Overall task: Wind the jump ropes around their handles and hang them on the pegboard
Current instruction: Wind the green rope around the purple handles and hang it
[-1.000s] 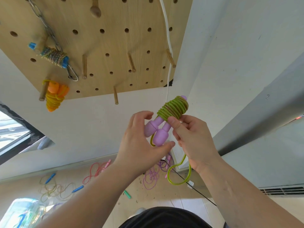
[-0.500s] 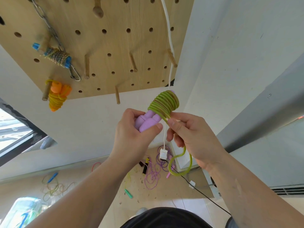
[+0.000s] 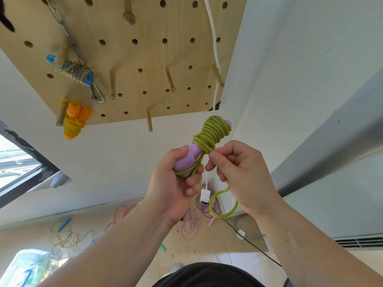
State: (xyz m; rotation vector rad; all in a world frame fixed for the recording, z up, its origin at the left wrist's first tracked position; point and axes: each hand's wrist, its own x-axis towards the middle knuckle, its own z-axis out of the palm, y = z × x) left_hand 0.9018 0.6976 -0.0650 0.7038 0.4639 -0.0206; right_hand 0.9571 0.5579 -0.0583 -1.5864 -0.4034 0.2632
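My left hand (image 3: 176, 183) grips the purple handles (image 3: 187, 160) of a jump rope whose green cord (image 3: 213, 131) is wound in a thick coil round their upper part. A strand of the cord runs down across my left fingers. My right hand (image 3: 240, 172) pinches the cord just below the coil, and the loose green tail (image 3: 222, 206) curls in a loop under that hand. Above hangs the wooden pegboard (image 3: 145, 54) with free pegs (image 3: 170, 79). On it hang a wound orange rope (image 3: 74, 121) and a wound rope with blue handles (image 3: 75, 70).
A white cable (image 3: 215, 59) with a small plug (image 3: 205, 195) dangles from the board between my hands. Pink, purple (image 3: 192, 220) and yellow-green ropes (image 3: 66, 239) lie tangled on the floor below. A metal chain with a carabiner (image 3: 97, 94) hangs at the board's left. A window is at far left.
My left hand shifted from cradling the handle ends to gripping them firmly, with a cord strand now over its fingers. The bundle tilted more upright. My right hand kept its pinch by the coil.
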